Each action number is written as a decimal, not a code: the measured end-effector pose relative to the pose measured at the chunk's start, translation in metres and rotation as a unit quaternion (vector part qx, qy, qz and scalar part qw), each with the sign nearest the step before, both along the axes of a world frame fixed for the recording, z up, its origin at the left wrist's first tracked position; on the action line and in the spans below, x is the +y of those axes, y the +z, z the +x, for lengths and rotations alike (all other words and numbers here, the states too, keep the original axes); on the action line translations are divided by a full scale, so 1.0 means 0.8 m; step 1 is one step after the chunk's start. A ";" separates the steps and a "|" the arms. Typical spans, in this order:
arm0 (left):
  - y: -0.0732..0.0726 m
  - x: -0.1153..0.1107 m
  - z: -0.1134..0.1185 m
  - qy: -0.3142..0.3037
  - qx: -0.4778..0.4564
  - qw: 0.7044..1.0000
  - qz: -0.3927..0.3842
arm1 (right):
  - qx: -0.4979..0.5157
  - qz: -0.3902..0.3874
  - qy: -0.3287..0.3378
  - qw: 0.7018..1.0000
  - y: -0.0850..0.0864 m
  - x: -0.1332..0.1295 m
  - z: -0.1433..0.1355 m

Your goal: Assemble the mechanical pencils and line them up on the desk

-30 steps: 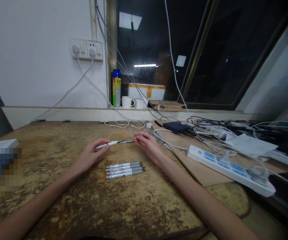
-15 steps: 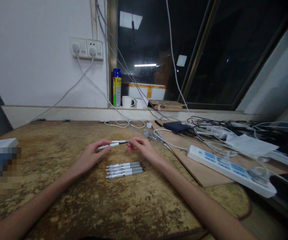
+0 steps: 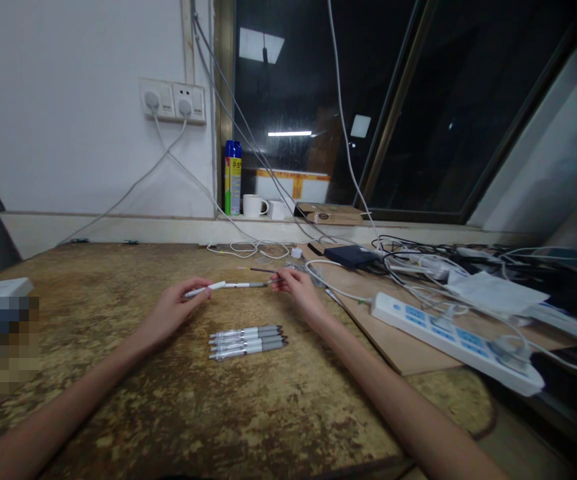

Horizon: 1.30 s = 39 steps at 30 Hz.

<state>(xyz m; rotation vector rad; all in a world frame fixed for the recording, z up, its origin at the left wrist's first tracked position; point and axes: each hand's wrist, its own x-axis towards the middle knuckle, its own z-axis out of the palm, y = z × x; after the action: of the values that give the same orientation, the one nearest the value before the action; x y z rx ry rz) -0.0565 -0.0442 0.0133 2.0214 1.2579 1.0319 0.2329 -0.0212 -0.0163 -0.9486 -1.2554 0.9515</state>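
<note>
Two bare hands meet above a worn, mottled brown wooden desk (image 3: pixel 248 413), with the forearms reaching in from the lower corners. The left hand (image 3: pixel 174 308) holds a slim white pen barrel (image 3: pixel 217 286) between its fingers, pointing right and slightly upward. The right hand (image 3: pixel 298 293) has its fingers pinched narrowly around a thin dark rod resembling a pen refill (image 3: pixel 262 270), which points left. Barrel and rod are apart. In the space between the hands, a white pen with a grey grip (image 3: pixel 248 285) lies sideways; whether it touches the barrel is unclear.

Nearer the viewer, below the hands, four white-and-clear pens with grey grips (image 3: pixel 248 343) lie side by side in a neat row, dark tips to the right. To the right, a flat light-brown board (image 3: pixel 411 357) carries a long white power strip with blue socket panels (image 3: pixel 455 343) and a flat dark-blue box (image 3: pixel 351 256), amid tangled cables. Behind the desk, on the sill of a dark window, stand a blue-capped yellow spray can (image 3: pixel 233 179), a white mug (image 3: pixel 253 205) and a flat brown cardboard box (image 3: pixel 331 213).
</note>
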 end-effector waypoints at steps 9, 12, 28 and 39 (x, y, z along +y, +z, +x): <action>-0.004 0.000 0.001 -0.051 0.003 0.999 -0.010 | -0.133 0.066 -0.074 0.986 0.002 -0.003 0.003; -0.002 -0.002 0.001 -0.052 0.004 0.999 -0.008 | -0.138 0.070 -0.080 0.985 0.000 -0.001 0.004; -0.003 0.002 -0.002 -0.049 -0.011 0.999 -0.009 | -0.130 0.081 -0.037 0.988 0.001 -0.005 0.001; -0.002 -0.001 0.001 -0.041 -0.014 0.999 -0.004 | -0.119 0.076 -0.021 0.990 0.002 -0.004 0.000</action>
<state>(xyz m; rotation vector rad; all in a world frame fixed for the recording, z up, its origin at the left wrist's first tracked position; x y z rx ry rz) -0.0560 -0.0450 0.0117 2.0270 1.1529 1.0123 0.2325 -0.0247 -0.0149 -0.9851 -1.4808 0.7127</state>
